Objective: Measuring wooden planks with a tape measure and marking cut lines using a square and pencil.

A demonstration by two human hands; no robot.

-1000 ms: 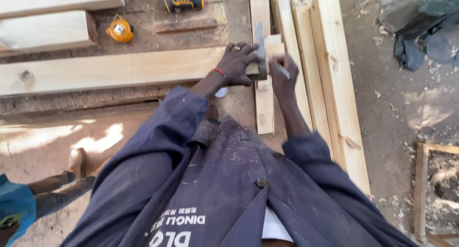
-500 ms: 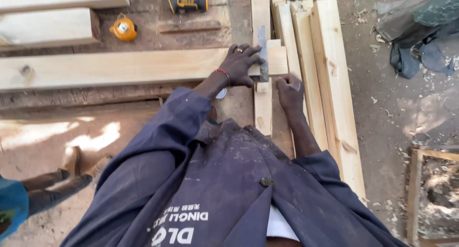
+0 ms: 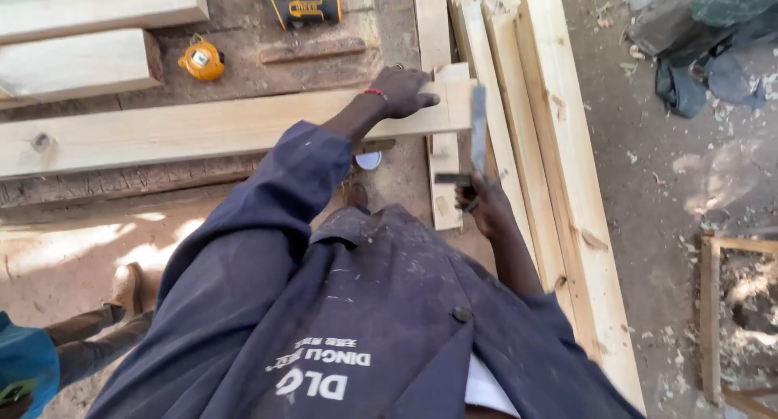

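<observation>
Risk: the try square could shift off true, in my judgement, because only the right hand steadies it from the near end while its blade rests across the plank end.
Second risk: the long plank could pivot on the bench if the left hand eases its downward pressure, since the plank overhangs the narrow strip it crosses.
Third risk: the stacked boards at the right lie edge to edge and look uneven, so a tool rested on them could rock.
Plank look: pale, fresh-sawn softwood, with 1 dark knot near its far left end and a squarely cut right end.
Plank place: lying crosswise on the bench, its right end over the strip and just beside the stacked boards.
Left hand: flat and spread, palm down on the plank near its right end, gripping nothing.
Right hand: closed around the dark stock of the try square, the metal blade pointing away from the person.
Nearby: 1 yellow tape measure and 1 yellow-and-black power tool lie beyond the plank, well apart from both hands.
Other person: a leg and shoe show at the lower left.
</observation>
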